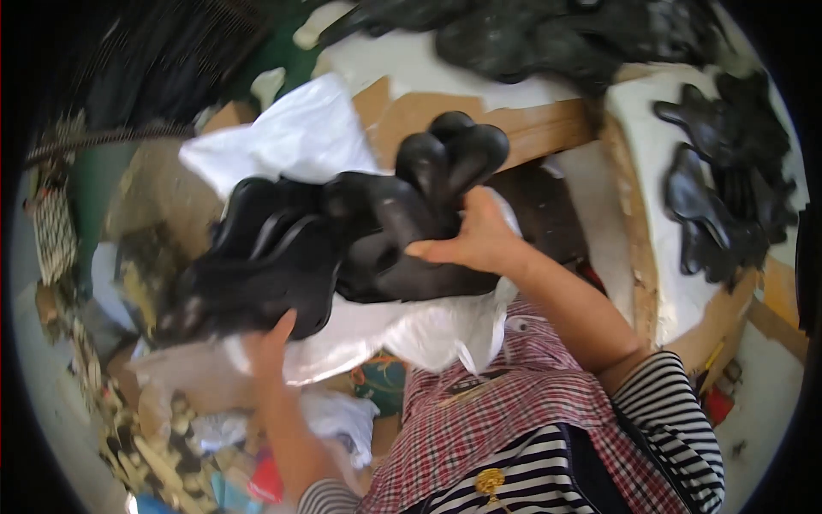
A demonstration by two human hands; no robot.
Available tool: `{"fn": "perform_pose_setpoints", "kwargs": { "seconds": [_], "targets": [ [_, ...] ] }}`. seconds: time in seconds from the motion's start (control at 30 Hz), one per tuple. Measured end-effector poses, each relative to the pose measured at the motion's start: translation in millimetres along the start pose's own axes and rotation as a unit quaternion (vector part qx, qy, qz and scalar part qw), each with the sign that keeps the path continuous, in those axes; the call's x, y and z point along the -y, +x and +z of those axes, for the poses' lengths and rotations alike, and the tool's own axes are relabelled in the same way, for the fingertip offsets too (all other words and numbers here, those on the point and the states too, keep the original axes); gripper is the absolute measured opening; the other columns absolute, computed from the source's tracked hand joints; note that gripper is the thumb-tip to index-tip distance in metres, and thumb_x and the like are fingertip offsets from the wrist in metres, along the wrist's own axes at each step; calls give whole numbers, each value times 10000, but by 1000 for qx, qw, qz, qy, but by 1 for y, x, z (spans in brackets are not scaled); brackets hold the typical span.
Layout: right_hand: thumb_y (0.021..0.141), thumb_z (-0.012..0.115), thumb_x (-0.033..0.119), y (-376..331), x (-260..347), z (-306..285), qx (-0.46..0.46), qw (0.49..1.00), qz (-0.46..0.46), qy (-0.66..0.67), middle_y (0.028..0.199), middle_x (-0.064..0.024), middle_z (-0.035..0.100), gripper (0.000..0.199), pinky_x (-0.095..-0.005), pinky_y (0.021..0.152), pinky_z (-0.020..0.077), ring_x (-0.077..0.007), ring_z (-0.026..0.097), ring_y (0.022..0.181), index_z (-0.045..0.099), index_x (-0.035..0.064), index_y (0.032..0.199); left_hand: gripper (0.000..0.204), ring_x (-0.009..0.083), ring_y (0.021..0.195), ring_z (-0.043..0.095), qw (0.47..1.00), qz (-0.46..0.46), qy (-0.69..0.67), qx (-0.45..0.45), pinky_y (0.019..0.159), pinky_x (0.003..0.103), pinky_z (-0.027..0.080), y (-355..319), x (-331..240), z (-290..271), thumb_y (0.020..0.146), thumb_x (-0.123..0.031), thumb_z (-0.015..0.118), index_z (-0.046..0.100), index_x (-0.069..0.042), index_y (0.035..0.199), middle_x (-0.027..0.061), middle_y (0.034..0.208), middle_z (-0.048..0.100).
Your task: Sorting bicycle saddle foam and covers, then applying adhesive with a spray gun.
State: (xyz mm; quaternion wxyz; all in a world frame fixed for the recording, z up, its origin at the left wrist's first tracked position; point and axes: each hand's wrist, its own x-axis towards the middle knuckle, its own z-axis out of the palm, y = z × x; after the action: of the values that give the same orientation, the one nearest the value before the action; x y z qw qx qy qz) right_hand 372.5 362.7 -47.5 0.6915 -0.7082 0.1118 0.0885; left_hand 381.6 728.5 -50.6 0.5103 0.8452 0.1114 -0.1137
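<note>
Several glossy black insole-shaped pieces (257,287), long with rounded ends, lie piled across a white plastic bag (402,332) in front of me. My left hand (267,347), partly smeared by motion, holds the near edge of the pile at the left; its thumb shows and its other fingers are hidden underneath. My right hand (479,236) is closed round a cluster of black insole-shaped pieces (449,158) at the pile's right end. Their rounded tips stick up past the hand, and its thumb points left across them.
On the right, a white-topped surface (638,111) with a cardboard edge bears another black heap (719,184). More black pieces (548,38) lie at the back. White plastic (291,137) rises behind the pile. Cream-coloured offcuts (154,454) cover the floor at the lower left.
</note>
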Motion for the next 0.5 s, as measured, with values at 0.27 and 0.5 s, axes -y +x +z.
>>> {"fn": "perform_pose_setpoints", "kwargs": {
  "seconds": [0.27,0.5],
  "targets": [
    [565,852,227,-94,97,-158,-179,960,-190,98,1167,-89,540,911,-350,977,390,-181,498,1120,364,11,1303,645,288,1053,552,961,145,-201,126,958,398,419,-64,-190,163,566,-48,707,528,64,1175,162,1185,559],
    [606,809,102,-310,75,-391,-435,888,-150,18,1186,-77,527,802,-336,979,387,-178,499,1111,392,13,1285,731,299,1081,541,863,193,-253,393,976,398,409,-164,-316,325,538,-32,689,477,48,1233,154,1193,552]
  ]
}}
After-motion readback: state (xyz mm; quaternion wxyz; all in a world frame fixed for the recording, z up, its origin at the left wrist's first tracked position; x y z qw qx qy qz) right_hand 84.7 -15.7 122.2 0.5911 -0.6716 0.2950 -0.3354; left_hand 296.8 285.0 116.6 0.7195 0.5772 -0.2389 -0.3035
